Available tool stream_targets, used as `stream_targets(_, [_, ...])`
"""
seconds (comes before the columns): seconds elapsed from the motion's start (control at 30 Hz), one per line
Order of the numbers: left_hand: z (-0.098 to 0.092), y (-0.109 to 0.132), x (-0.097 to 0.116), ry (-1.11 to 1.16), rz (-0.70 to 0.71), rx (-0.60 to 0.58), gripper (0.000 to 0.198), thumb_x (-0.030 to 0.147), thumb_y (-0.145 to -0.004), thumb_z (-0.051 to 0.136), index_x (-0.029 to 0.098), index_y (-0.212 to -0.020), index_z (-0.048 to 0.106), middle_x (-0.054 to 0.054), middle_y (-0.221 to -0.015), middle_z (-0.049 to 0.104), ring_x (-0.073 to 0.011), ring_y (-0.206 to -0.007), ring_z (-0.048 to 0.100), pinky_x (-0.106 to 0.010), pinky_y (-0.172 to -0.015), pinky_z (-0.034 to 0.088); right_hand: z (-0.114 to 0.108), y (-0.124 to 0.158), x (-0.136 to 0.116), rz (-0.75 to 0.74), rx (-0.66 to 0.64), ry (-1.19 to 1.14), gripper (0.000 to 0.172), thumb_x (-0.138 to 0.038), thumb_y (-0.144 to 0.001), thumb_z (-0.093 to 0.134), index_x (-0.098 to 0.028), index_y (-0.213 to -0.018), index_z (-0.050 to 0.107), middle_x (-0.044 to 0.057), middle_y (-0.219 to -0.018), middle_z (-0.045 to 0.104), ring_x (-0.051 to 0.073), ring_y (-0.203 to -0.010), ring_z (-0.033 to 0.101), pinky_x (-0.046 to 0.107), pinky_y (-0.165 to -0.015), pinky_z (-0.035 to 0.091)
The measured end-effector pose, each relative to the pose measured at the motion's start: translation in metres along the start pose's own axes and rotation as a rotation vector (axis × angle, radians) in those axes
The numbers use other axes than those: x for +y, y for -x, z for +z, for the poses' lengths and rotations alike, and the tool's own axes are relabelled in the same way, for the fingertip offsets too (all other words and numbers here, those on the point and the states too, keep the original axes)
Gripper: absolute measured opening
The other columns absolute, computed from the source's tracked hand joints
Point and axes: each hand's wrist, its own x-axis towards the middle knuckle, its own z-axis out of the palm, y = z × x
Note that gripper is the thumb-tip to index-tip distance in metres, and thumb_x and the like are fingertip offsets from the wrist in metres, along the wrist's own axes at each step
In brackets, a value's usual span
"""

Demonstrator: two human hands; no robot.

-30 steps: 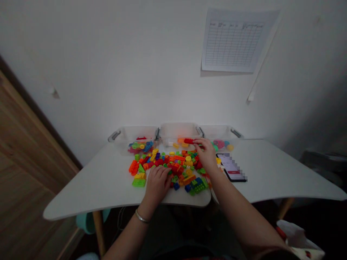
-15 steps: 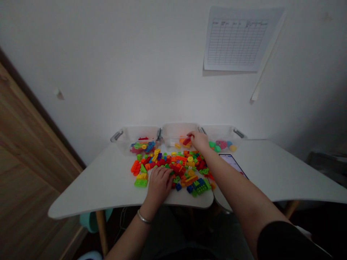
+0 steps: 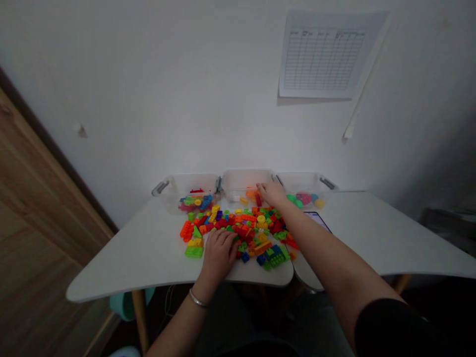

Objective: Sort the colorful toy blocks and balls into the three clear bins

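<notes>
A heap of coloured toy bricks (image 3: 245, 233) lies in the middle of the white table (image 3: 148, 258). My left hand (image 3: 218, 253) rests flat on the heap's near left side, fingers stretched over red and green bricks and holding nothing. My right hand (image 3: 272, 193) reaches over the middle clear bin (image 3: 245, 177), fingers apart. A red brick (image 3: 258, 200) lies in that bin just under its fingertips, beside orange and yellow pieces.
A left clear bin (image 3: 174, 184) holds mixed bricks and a right clear bin (image 3: 316, 183) holds round pink, green and yellow pieces. A phone (image 3: 316, 217) lies partly hidden by my right forearm. A wall rises close behind the bins, and a second table (image 3: 390, 238) adjoins on the right.
My right hand carried the red brick from above the heap to the middle bin and let it go there. My left hand stayed on the heap.
</notes>
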Motion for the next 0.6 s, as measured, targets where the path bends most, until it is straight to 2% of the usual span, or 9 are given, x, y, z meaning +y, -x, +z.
stream_targets(0.13, [0.0, 0.0, 0.0, 0.003, 0.0, -0.003, 0.02, 0.024, -0.087, 0.054, 0.02, -0.102, 0.066, -0.008, -0.099, 0.07, -0.0254, -0.099, 0.059, -0.047, -0.094, 0.045, -0.008, 0.004, 0.008, -0.086, 0.04, -0.234, 0.036, -0.027, -0.097, 0.039, -0.016, -0.102, 0.073, 0.009, -0.11, 0.073, 0.02, -0.108, 0.064, 0.034, -0.098, 0.043])
stream_targets(0.27, [0.0, -0.001, 0.001, 0.02, -0.006, -0.015, 0.019, 0.024, -0.088, 0.054, 0.02, -0.102, 0.066, -0.008, -0.099, 0.07, -0.0255, -0.099, 0.058, -0.047, -0.092, 0.046, -0.016, 0.021, 0.011, -0.053, 0.229, -0.466, 0.032, -0.028, -0.094, 0.041, -0.018, -0.099, 0.072, 0.006, -0.108, 0.073, 0.019, -0.108, 0.063, 0.034, -0.098, 0.044])
stream_targets(0.4, [-0.002, -0.002, 0.003, 0.02, -0.017, -0.031, 0.019, 0.023, -0.088, 0.054, 0.019, -0.102, 0.065, -0.008, -0.1, 0.07, -0.0257, -0.099, 0.058, -0.047, -0.093, 0.045, -0.017, 0.053, 0.006, 0.002, 0.367, -0.647, 0.03, -0.032, -0.091, 0.043, -0.02, -0.098, 0.07, 0.005, -0.105, 0.073, 0.021, -0.104, 0.064, 0.036, -0.095, 0.046])
stream_targets(0.5, [-0.004, -0.003, 0.004, 0.018, -0.012, -0.031, 0.018, 0.022, -0.087, 0.055, 0.018, -0.102, 0.065, -0.008, -0.1, 0.07, -0.0254, -0.099, 0.059, -0.046, -0.092, 0.046, -0.013, 0.081, -0.002, 0.003, 0.356, -0.641, 0.029, -0.032, -0.09, 0.045, -0.02, -0.098, 0.07, 0.006, -0.104, 0.073, 0.022, -0.102, 0.064, 0.037, -0.093, 0.047])
stream_targets(0.6, [-0.004, -0.003, 0.004, 0.009, -0.011, -0.037, 0.018, 0.022, -0.087, 0.056, 0.019, -0.102, 0.065, -0.007, -0.099, 0.069, -0.025, -0.098, 0.059, -0.044, -0.092, 0.046, -0.003, 0.108, -0.01, -0.06, 0.233, -0.482, 0.025, -0.027, -0.089, 0.049, -0.019, -0.098, 0.07, 0.008, -0.103, 0.073, 0.023, -0.102, 0.064, 0.038, -0.094, 0.046])
